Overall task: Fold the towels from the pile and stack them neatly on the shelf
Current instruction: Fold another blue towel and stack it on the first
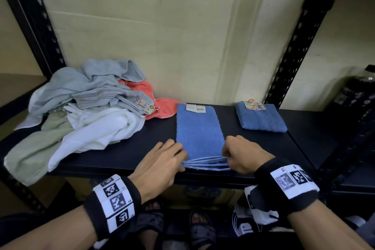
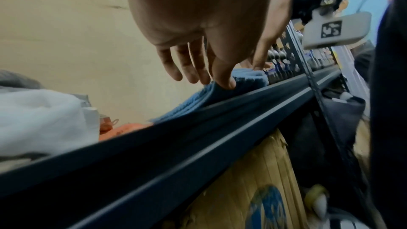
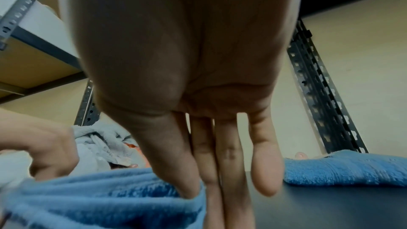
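— Black metal shelf (image 1: 125, 158) against a pale wall; what is laid out on it?

— At the centre a blue towel (image 1: 198, 130) lies as a long strip running towards twelve o'clock, its near end at the shelf's front edge. The left hand (image 1: 162, 160) pinches that end's left corner, thumb on top as the left wrist view shows; the right hand (image 1: 241, 154) pinches the right corner, thumb on top and fingers beneath the layers.

— Why hold both near corners?

— Probably to carry the near end over towards the far one, keeping the edges square.

— And around it?

— A loose pile (image 1: 85, 105) of grey, white, green and coral towels sits at ten o'clock, its coral edge just beside the strip's far corner. A folded blue towel (image 1: 261, 116) rests at two o'clock, apart from the strip. Nothing lies on the strip but a paper tag (image 1: 195, 107) at its far end.
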